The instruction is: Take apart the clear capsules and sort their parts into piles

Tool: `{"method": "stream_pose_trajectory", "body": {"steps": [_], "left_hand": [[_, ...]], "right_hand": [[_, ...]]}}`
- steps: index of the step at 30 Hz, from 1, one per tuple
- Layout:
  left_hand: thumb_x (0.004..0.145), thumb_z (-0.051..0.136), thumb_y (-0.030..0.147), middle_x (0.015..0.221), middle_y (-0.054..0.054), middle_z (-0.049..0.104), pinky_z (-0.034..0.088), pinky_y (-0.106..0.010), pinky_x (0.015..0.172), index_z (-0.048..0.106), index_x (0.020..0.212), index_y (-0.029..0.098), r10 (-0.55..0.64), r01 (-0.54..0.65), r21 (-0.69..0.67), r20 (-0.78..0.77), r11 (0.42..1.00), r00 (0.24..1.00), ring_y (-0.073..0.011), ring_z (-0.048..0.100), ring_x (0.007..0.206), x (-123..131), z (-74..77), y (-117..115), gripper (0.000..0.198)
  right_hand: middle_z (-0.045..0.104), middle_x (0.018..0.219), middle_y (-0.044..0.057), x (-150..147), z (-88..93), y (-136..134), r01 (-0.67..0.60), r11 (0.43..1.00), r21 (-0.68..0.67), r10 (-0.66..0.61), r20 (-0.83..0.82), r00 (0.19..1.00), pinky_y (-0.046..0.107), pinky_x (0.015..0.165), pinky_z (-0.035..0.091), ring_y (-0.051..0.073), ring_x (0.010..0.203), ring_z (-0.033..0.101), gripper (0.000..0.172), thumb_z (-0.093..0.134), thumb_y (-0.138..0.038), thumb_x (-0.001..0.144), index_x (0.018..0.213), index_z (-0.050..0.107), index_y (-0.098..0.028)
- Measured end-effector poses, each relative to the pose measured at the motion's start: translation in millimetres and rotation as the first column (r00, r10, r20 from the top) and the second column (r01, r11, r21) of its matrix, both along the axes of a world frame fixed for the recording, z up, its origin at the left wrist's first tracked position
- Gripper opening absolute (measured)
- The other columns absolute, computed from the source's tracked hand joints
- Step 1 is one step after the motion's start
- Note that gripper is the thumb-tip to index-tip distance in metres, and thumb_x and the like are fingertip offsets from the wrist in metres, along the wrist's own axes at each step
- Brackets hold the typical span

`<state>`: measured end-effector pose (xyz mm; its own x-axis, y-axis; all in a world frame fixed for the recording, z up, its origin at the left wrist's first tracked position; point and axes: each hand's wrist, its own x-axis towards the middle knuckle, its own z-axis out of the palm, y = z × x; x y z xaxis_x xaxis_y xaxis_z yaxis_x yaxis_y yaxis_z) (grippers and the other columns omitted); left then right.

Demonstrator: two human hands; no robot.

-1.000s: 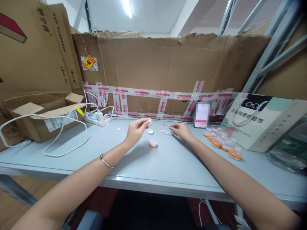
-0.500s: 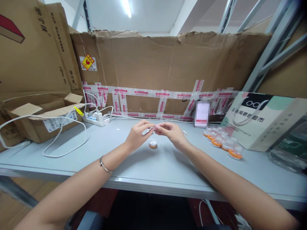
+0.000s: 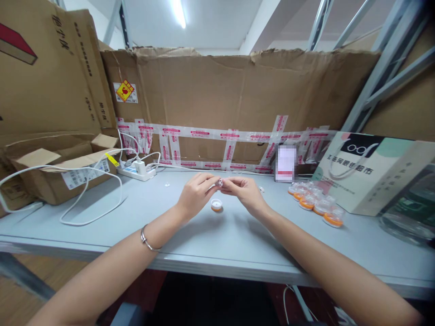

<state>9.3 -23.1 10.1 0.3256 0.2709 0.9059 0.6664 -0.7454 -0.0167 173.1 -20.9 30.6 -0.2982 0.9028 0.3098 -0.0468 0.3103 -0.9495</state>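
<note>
Between my fingertips, over the middle of the table, is a small white piece with dark holes (image 3: 220, 182); its kind I cannot make out. My left hand (image 3: 197, 194) pinches it from the left, and my right hand (image 3: 245, 192) grips it from the right with thumb and fingers. The fingers cover much of it. Just below and in front of the hands, a round white cap with an orange base (image 3: 216, 205) stands on the grey table (image 3: 204, 237), touched by neither hand.
Several clear caps with orange bases (image 3: 316, 203) cluster at the right, before a paper bag (image 3: 360, 174) and a large clear bottle (image 3: 411, 208). A phone (image 3: 285, 164) leans at the back. At left are a power strip (image 3: 137, 170), a white cable (image 3: 84, 222) and an open carton (image 3: 54, 181).
My fingers have drawn closer together around the small piece, whose holed face now shows. The white and orange cap has stayed in place.
</note>
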Motion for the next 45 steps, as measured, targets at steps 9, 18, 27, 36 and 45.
{"method": "stream_pose_trajectory", "body": {"steps": [9,18,27,36,45], "left_hand": [[0.083,0.051,0.016,0.084,-0.004,0.064,0.048,-0.026,0.070,0.059,0.098,0.017,0.015,-0.005,0.130,-0.075,0.991,0.997,-0.0136,0.056,0.077,1.7,1.8,-7.7,0.017],[0.082,0.051,0.013,0.085,-0.005,0.063,0.048,-0.025,0.069,0.056,0.100,0.016,0.108,-0.078,0.202,-0.141,0.976,0.984,-0.0141,0.055,0.076,0.6,-1.2,-6.5,0.019],[0.085,0.046,0.013,0.082,-0.004,0.062,0.047,-0.025,0.069,0.056,0.096,0.015,0.142,-0.108,0.167,-0.203,0.980,0.969,-0.0137,0.054,0.074,0.3,-4.3,-6.7,0.016],[0.084,0.048,0.012,0.084,-0.004,0.064,0.049,-0.025,0.071,0.060,0.088,0.017,-0.035,0.040,0.073,-0.077,0.997,0.996,-0.0124,0.057,0.078,1.4,-3.3,-1.7,0.014],[0.081,0.055,0.018,0.082,-0.004,0.064,0.049,-0.025,0.072,0.063,0.084,0.017,-0.132,0.152,-0.041,0.319,0.987,0.939,-0.0125,0.058,0.076,-9.4,8.7,4.0,0.009]], "right_hand": [[0.071,0.081,0.002,3.6,-1.0,-8.7,0.090,0.903,0.421,-0.174,0.167,0.970,0.030,0.069,0.052,0.020,0.076,0.066,0.019,0.057,-0.029,0.075,0.085,0.072,-0.021],[0.071,0.079,0.003,0.5,-5.6,-6.0,0.056,0.950,0.306,-0.082,0.072,0.994,0.032,0.073,0.053,0.019,0.076,0.065,0.021,0.059,-0.032,0.075,0.084,0.072,-0.019],[0.070,0.073,0.003,0.5,-12.5,3.0,0.056,0.990,0.127,-0.057,0.006,0.998,0.032,0.068,0.055,0.016,0.067,0.064,0.026,0.065,-0.037,0.068,0.082,0.072,-0.016],[0.069,0.065,0.005,0.5,-7.5,12.4,0.050,0.997,-0.059,-0.049,0.013,0.999,0.027,0.067,0.054,0.013,0.063,0.064,0.022,0.069,-0.032,0.064,0.073,0.069,-0.012],[0.064,0.053,0.005,50.9,-21.1,69.6,0.279,0.958,-0.061,-0.230,0.412,0.881,0.020,0.049,0.048,0.011,0.048,0.059,0.005,0.066,-0.015,0.063,0.060,0.065,-0.011]]}}
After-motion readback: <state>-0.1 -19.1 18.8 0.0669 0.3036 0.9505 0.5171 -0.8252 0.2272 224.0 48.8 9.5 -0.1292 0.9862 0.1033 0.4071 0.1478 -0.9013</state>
